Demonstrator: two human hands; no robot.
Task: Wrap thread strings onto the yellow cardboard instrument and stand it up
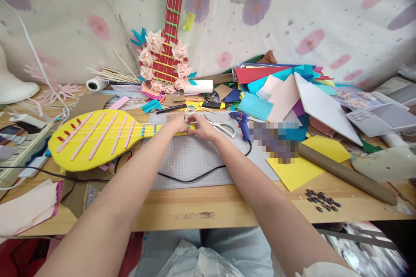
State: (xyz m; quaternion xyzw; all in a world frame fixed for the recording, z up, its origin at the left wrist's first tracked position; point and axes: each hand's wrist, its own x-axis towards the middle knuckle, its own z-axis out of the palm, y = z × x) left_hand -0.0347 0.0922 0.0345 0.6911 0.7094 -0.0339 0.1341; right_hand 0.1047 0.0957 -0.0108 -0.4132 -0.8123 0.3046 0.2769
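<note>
A yellow craft guitar (94,138) with pink strips and thin strings lies on its back, its body to the left. Its narrow neck, banded with small blue strips, reaches right over a grey cutting mat (195,156). My left hand (177,123) is closed on the neck near its far end, fingers partly hidden. My right hand (202,127) grips the tip of the neck, thumb and fingers bent around it. A bit of blue shows between the hands. Scissors (225,128) and a blue glue gun (241,124) lie right of my right hand.
A red craft guitar (165,58) with paper flowers leans on the back curtain. Coloured sheets (279,91) pile up at the back right. A black cable (195,180) crosses the mat. A wooden stick (347,173) and dark beads (321,200) lie right; a power strip (24,145) sits left.
</note>
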